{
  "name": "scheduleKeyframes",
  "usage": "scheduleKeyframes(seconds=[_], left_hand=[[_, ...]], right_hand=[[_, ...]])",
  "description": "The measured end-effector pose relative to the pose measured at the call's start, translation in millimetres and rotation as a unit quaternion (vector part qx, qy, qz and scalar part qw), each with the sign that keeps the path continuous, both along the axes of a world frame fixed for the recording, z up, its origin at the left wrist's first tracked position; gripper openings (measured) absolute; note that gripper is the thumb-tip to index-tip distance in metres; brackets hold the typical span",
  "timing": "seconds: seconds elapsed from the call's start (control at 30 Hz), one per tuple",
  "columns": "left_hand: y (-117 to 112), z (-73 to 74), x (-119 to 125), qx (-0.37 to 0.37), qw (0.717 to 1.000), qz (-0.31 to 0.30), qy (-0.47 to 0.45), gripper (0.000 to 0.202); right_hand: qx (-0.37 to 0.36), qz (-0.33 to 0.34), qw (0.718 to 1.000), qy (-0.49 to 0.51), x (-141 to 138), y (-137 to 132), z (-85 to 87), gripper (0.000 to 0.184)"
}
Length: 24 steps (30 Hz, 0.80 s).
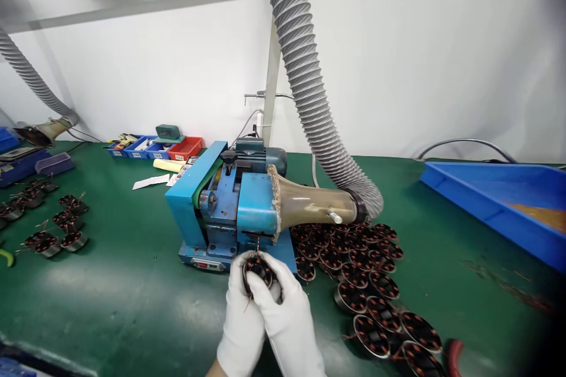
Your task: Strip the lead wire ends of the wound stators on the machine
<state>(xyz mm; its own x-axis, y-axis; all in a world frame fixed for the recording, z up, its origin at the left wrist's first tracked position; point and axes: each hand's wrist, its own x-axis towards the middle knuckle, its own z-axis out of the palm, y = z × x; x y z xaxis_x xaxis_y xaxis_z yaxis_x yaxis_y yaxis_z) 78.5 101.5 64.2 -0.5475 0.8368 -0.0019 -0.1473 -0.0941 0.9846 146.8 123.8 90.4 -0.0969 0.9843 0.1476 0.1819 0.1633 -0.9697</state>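
Note:
Both my hands wear white gloves and hold one motor stator (258, 271), a metal ring with dark inner parts and copper windings. My left hand (241, 306) is wrapped round its left side. My right hand (285, 300) grips the right side, its thumb over the front. A copper wire lead rises from the stator's top to the opening under the blue housing of the belt-driven machine (260, 203). Another thin wire hangs below the ring. Whether the upper lead touches anything inside the housing is hidden.
Many similar stators (354, 274) crowd the green table (132, 306) right of the machine; several more (73, 240) stand at the left. A clear funnel (313, 200) joins a grey hose (305, 65). A blue tray (490, 206) lies right; small bins (186, 147) stand behind.

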Motion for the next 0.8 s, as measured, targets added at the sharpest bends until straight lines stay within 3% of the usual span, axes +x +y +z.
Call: scheduleKeyframes(seconds=[0.13,0.4,0.5,0.63,0.7,0.8], left_hand=[[24,2.4,-1,0.018,0.995,-0.004,-0.098,0.036],[36,-0.8,-2,0.040,0.998,-0.010,-0.047,0.031],[27,-2.4,1,0.031,0.999,-0.027,-0.033,0.032],[-6,0.0,0,0.013,0.997,-0.068,0.020,0.034],[-23,6.2,-6,0.028,0.994,-0.092,0.053,0.041],[-34,19.3,-16,0.028,0.979,-0.175,0.095,0.054]], right_hand=[[0.023,-0.016,0.999,-0.033,-14,19,3.8,0.036],[0.039,0.013,0.998,-0.048,-8,31,1.8,0.031],[0.040,0.006,0.998,-0.040,-4,23,-4.2,0.029],[0.048,0.029,0.998,-0.005,12,0,-16.2,0.026],[0.035,0.060,0.997,0.041,23,-10,-19.4,0.030],[-0.001,0.096,0.988,0.117,39,-13,-15.8,0.029]])
